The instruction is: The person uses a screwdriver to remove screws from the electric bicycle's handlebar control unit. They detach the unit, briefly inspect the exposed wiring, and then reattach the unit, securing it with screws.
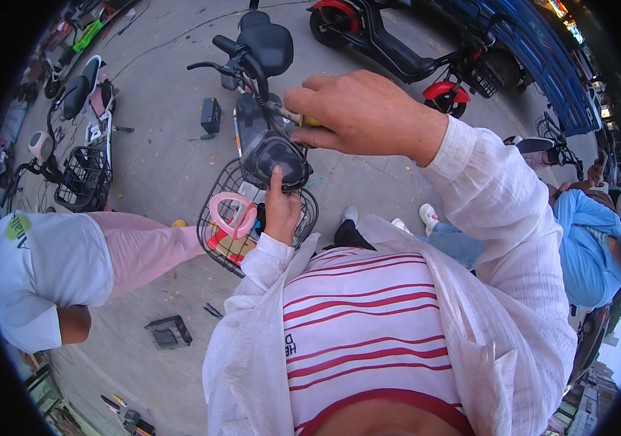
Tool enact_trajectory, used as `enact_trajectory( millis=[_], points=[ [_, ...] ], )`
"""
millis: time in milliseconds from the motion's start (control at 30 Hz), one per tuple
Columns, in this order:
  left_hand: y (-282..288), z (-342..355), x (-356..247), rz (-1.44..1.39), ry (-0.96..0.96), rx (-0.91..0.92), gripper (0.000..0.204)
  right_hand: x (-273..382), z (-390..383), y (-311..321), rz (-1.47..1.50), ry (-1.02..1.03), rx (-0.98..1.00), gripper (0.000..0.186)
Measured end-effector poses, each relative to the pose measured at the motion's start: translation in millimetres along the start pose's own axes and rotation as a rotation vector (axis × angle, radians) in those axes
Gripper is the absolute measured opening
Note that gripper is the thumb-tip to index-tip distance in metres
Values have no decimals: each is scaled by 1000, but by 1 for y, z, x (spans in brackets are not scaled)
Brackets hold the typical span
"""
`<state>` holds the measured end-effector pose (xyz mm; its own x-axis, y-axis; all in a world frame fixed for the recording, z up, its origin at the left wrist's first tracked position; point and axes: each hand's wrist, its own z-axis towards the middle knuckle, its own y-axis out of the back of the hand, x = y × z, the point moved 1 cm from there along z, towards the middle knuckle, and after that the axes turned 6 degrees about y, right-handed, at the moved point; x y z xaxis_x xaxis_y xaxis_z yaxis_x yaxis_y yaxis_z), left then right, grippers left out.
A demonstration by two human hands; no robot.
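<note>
In front of me stands an electric scooter with a dark round headlight (275,160) above its wire basket (232,251). My left hand (281,212) grips the headlight from its near side, thumb pressed on the face. Just right of the handlebar (255,71), my right hand (361,115) is closed, fingers and thumb bent toward the steering column. A bit of something yellow (312,121) shows between them; its kind is mostly hidden by the hand. A pink ring (233,215) and a red-and-yellow item (229,247) lie in the basket.
A black battery-like box (211,115) stands on the pavement beyond the scooter; an open black case (168,331) lies near left. A person in pink trousers (143,251) is at left, another in blue (590,243) at right. Parked scooters (81,182) and a blue truck (543,69) stand around.
</note>
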<state>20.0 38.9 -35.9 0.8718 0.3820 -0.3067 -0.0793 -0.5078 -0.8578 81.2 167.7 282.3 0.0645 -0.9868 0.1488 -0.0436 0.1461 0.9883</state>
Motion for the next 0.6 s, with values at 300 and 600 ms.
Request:
enact_trajectory(
  millis=[300, 600],
  points=[
    [2, 0, 1, 66, 29, 19, 53, 1, -1, -8, 145, 31, -39, 32],
    [3, 0, 0, 65, 37, 33, 56, 3, -4, -9, 137, 84, -97, 34]
  ],
)
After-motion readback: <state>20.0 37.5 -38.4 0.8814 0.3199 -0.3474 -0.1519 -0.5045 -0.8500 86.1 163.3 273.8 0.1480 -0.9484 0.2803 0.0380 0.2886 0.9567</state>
